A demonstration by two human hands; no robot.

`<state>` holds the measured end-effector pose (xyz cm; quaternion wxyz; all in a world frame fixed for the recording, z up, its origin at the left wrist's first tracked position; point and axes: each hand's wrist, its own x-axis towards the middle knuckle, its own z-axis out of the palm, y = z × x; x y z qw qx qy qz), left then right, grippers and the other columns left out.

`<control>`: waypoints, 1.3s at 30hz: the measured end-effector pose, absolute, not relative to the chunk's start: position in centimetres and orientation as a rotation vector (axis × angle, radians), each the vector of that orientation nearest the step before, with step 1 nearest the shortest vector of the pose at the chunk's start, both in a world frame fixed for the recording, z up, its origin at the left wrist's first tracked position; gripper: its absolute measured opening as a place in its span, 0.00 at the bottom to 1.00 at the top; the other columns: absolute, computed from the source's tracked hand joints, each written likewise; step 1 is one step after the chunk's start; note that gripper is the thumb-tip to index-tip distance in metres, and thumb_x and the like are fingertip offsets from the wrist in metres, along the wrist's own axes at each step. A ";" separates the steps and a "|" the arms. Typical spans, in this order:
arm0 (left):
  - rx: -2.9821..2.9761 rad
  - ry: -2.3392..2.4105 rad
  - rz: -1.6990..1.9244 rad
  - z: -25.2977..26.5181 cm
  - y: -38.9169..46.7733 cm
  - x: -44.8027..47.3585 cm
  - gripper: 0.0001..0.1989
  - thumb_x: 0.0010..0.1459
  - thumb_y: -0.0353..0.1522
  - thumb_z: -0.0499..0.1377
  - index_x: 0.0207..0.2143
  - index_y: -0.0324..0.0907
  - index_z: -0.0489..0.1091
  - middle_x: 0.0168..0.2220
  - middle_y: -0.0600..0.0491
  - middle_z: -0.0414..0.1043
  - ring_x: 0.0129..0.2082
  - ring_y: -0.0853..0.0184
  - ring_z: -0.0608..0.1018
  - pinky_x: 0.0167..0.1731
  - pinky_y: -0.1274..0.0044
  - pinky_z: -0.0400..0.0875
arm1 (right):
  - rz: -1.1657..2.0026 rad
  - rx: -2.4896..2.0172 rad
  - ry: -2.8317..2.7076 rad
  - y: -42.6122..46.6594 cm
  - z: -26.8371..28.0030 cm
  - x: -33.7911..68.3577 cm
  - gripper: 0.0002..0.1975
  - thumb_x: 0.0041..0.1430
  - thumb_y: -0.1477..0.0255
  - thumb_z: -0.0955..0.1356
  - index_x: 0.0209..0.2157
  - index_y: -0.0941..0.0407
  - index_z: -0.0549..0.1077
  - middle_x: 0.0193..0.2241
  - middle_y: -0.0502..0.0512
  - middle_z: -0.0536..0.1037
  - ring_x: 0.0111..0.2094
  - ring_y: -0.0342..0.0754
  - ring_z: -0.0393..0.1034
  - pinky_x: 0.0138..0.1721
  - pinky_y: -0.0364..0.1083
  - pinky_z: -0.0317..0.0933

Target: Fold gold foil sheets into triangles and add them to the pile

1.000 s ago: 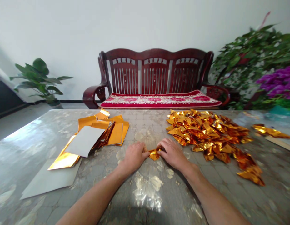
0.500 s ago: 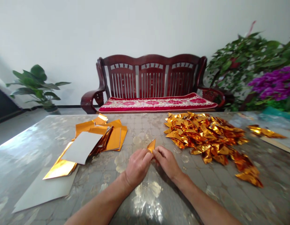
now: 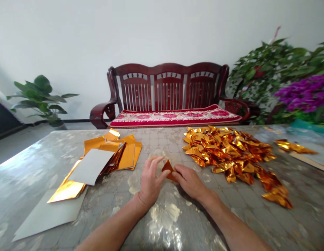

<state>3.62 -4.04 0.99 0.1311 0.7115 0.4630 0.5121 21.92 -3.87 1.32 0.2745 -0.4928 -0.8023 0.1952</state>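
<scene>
Note narrow pinch of bare right hand (image 3: 189, 179) on right edge of small, gold-orange, triangular piece of folded foil paper (image 3: 167, 166), point upward, at centre of scene over grey, glossy, flower-patterned table (image 3: 107, 204); note wide-spread fingers of bare left hand (image 3: 150, 179), raised to left of piece, thumb across its near-left face, contact not certain; expect very low weight, thin and springy walls, probably slick metallic surface, easy denting or tearing; grip by doubled edges or folded corners; avoid pressing on unsupported middle; observe left palm turned right, right knuckles uppermost; trace left forearm (image 3: 117, 221) and right forearm (image 3: 230, 219) converging from near side; locate stack of flat, gold-orange and grey paper sheets (image 3: 126, 155) at left, heap of folded, gold-orange foil pieces (image 3: 226, 148) at far right.
</scene>
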 end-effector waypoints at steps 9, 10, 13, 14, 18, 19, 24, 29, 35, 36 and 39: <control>1.301 1.065 1.222 0.2 -2.3 4.0 0.15 0.47 0.42 0.65 0.23 0.39 0.73 0.21 0.56 0.71 0.22 0.72 0.70 0.26 0.80 0.65 | 0.422 -1.291 -2.226 -3.7 1.7 22.1 0.07 0.63 0.70 0.66 0.30 0.54 0.71 0.30 0.50 0.76 0.34 0.46 0.69 0.34 0.43 0.57; 1.245 1.083 1.260 0.2 -2.4 4.1 0.16 0.46 0.43 0.66 0.23 0.39 0.73 0.21 0.57 0.70 0.21 0.72 0.69 0.25 0.80 0.64 | 0.444 -1.286 -2.172 -3.6 1.7 22.2 0.05 0.62 0.71 0.67 0.31 0.53 0.72 0.31 0.50 0.76 0.34 0.46 0.69 0.35 0.43 0.58; 1.122 1.122 1.346 0.0 -2.6 4.3 0.17 0.47 0.45 0.66 0.24 0.39 0.71 0.20 0.58 0.69 0.20 0.73 0.67 0.24 0.81 0.63 | 0.470 -1.272 -2.009 -3.5 1.4 22.0 0.05 0.58 0.72 0.69 0.37 0.52 0.75 0.32 0.50 0.77 0.36 0.47 0.70 0.38 0.44 0.61; 1.097 1.126 1.366 0.0 -2.6 4.3 0.17 0.47 0.45 0.66 0.23 0.39 0.70 0.20 0.58 0.68 0.20 0.73 0.67 0.24 0.81 0.62 | 0.468 -1.261 -1.962 -3.5 1.3 22.0 0.07 0.57 0.73 0.69 0.39 0.52 0.76 0.32 0.51 0.78 0.36 0.47 0.71 0.38 0.45 0.62; 1.017 1.129 1.456 0.0 -2.7 4.4 0.18 0.48 0.44 0.65 0.22 0.40 0.66 0.20 0.60 0.65 0.21 0.74 0.65 0.24 0.82 0.61 | 0.455 -1.189 -1.851 -3.6 1.2 21.7 0.12 0.55 0.73 0.70 0.42 0.54 0.77 0.34 0.52 0.79 0.35 0.47 0.72 0.40 0.46 0.65; 1.001 1.131 1.471 0.1 -2.7 4.4 0.17 0.48 0.43 0.65 0.22 0.40 0.65 0.20 0.61 0.65 0.21 0.75 0.65 0.24 0.82 0.61 | 0.450 -1.179 -1.837 -3.6 1.3 21.6 0.12 0.55 0.73 0.71 0.43 0.54 0.77 0.34 0.53 0.79 0.35 0.47 0.72 0.40 0.46 0.65; 1.005 1.144 1.474 0.5 -2.9 4.4 0.16 0.49 0.43 0.64 0.23 0.41 0.65 0.20 0.61 0.65 0.21 0.74 0.66 0.24 0.82 0.62 | 0.401 -1.179 -1.800 -3.8 1.3 21.5 0.10 0.56 0.73 0.70 0.42 0.53 0.78 0.33 0.53 0.79 0.34 0.48 0.72 0.39 0.46 0.66; 1.060 1.138 1.473 0.6 -3.0 4.4 0.15 0.50 0.43 0.63 0.25 0.41 0.66 0.21 0.61 0.65 0.21 0.74 0.66 0.25 0.82 0.61 | 0.418 -1.140 -1.807 -3.9 1.6 21.5 0.08 0.59 0.73 0.69 0.38 0.52 0.80 0.33 0.53 0.80 0.37 0.48 0.74 0.40 0.46 0.66; 1.118 1.131 1.473 0.8 -3.1 4.3 0.14 0.52 0.41 0.62 0.24 0.41 0.66 0.20 0.61 0.64 0.21 0.74 0.65 0.25 0.82 0.61 | 0.445 -1.163 -1.803 -3.9 1.9 21.6 0.06 0.59 0.72 0.68 0.34 0.52 0.80 0.31 0.52 0.79 0.35 0.48 0.73 0.38 0.45 0.65; 1.130 1.143 1.469 0.7 -3.0 4.3 0.14 0.52 0.41 0.62 0.24 0.41 0.66 0.20 0.61 0.65 0.21 0.74 0.66 0.25 0.82 0.62 | 0.446 -1.171 -1.804 -3.9 1.9 21.6 0.06 0.60 0.72 0.68 0.33 0.52 0.79 0.30 0.52 0.79 0.34 0.47 0.73 0.37 0.45 0.64; 1.179 1.216 1.464 0.2 -2.9 4.2 0.14 0.52 0.41 0.62 0.23 0.40 0.66 0.20 0.60 0.65 0.21 0.74 0.66 0.25 0.81 0.61 | 0.442 -1.210 -1.817 -3.9 2.0 21.8 0.08 0.60 0.72 0.67 0.28 0.53 0.76 0.28 0.51 0.77 0.33 0.47 0.71 0.36 0.45 0.62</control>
